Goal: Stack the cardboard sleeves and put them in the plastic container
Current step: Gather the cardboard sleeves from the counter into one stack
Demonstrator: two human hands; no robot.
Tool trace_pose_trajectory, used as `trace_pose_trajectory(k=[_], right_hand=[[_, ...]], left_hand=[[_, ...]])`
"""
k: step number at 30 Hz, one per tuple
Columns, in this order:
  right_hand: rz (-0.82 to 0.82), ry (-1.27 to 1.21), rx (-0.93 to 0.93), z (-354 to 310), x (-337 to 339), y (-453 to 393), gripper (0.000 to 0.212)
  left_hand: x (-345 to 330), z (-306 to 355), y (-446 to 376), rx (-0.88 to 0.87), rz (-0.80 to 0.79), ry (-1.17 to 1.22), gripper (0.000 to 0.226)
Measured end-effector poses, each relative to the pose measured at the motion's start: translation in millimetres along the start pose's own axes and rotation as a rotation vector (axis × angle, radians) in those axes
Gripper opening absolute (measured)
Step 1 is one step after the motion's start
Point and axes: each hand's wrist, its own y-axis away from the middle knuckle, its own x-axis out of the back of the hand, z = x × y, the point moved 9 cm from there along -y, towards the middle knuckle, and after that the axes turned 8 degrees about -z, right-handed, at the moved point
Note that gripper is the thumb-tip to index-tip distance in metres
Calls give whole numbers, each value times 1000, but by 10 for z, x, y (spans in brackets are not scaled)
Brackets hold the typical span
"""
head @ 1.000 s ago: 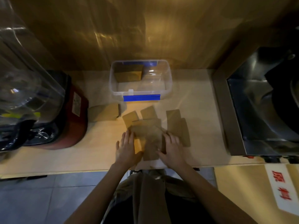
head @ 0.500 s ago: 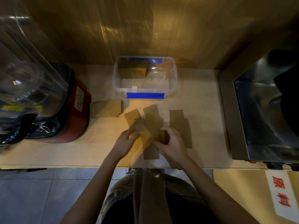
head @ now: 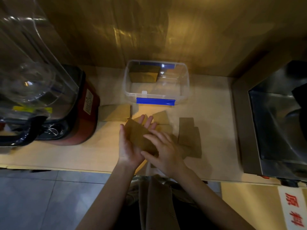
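Observation:
A flat brown cardboard sleeve (head: 138,136) lies tilted across the palm of my left hand (head: 128,146), lifted off the counter. My right hand (head: 162,149) rests on its near end, thumb under the edge and fingers on top. More loose sleeves (head: 189,138) lie spread on the counter to the right and behind my hands. A small stack of sleeves (head: 116,112) sits to the left beside the blender. The clear plastic container (head: 156,95) with blue clips stands at the back, holding a stack of sleeves (head: 143,74) in its far left corner.
A red-based blender (head: 79,110) with a clear jug stands at the left. A steel sink (head: 279,123) fills the right side. A brown wall rises right behind the container. The counter's front edge runs just below my wrists.
Both hands went from pressing flat on the spread sleeves to lifting one sleeve off the counter. It now rests in my left palm with my right hand on it.

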Motion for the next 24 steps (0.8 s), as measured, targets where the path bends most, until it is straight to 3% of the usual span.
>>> trace_pose_trajectory(k=[2, 6, 9, 13, 17, 24], right_hand=[[-60, 17, 4, 46, -71, -13, 57], [-75, -253, -134, 366, -46, -128, 36], [-53, -37, -236, 636, 45, -260, 27], [-240, 301, -195, 874, -136, -451, 55], [-450, 420, -206, 1090, -384, -518, 77], [-268, 401, -150, 1033, -232, -556, 57]], left_hand=[[82, -24, 6, 12, 80, -10, 84], [340, -96, 67, 48, 302, 67, 63], [447, -101, 127, 41, 359, 105, 50], [531, -51, 174, 16, 354, 110, 50], [559, -34, 202, 13, 331, 126, 52], [576, -60, 220, 25, 372, 192, 49]])
